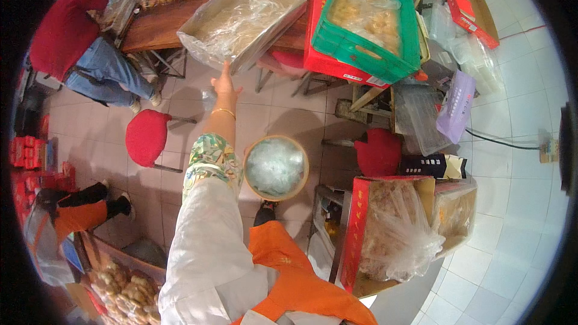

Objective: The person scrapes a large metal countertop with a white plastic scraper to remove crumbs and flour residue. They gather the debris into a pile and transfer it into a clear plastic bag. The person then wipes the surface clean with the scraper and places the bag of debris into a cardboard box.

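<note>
My left hand point(225, 85) reaches forward with its fingers apart and holds nothing. A fingertip overlaps the near edge of a shallow cardboard box point(205, 43) lined with clear plastic; whether it touches is unclear. That box sits tilted at the edge of a wooden table point(153, 31). Closer to my body is a round tub point(247, 180) with a tan rim, full of crumpled clear plastic; what supports it is hidden. My right hand is out of view. Right of the lined box, a green plastic crate point(319, 38) holds bagged, yellowish baked goods point(361, 13) on a red box point(316, 61).
Red-topped stools point(145, 137) point(378, 151) stand on both sides. A person in red point(67, 31) is at the upper left, another person point(81, 221) at the lower left. An open red carton point(354, 234) with plastic-bagged contents stands at the right; bagged baked goods point(124, 291) lie lower left.
</note>
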The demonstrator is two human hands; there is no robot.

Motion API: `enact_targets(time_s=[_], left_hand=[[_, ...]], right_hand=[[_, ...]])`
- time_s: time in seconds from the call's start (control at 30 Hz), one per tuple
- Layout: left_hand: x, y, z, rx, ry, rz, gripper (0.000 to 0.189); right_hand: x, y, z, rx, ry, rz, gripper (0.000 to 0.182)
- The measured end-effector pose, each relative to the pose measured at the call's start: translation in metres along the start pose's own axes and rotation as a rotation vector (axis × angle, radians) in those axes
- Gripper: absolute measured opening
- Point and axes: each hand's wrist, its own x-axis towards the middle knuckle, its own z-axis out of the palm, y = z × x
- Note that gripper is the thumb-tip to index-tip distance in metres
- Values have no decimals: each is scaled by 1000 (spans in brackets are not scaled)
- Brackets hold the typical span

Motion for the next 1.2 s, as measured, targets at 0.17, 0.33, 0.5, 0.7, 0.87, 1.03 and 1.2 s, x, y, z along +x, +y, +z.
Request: enact_targets(time_s=[0.17,0.33,0.5,0.7,0.87,1.03,1.2], left_hand=[[65,15,28,-126,-64,-69,95],[151,7,5,-1,-205,-163,60],[93,1,18,214,-216,-137,38],[40,11,-115,140,-354,20,36],[-61,51,-238,513,-452,194,40],[-184,64,-289,239,-270,67,42],[-227,44,-337,339,-352,119,38]], right_hand=[[-1,-54,20,-161,-45,-13,41],[0,-87,30,-291,-130,-79,40],[-11,-109,39,-370,-164,-169,38],[19,-176,51,-669,-295,-734,38],[80,-240,109,63,-560,-686,58],[89,-305,151,350,-825,-559,80],[81,-324,159,768,-997,-495,88]])
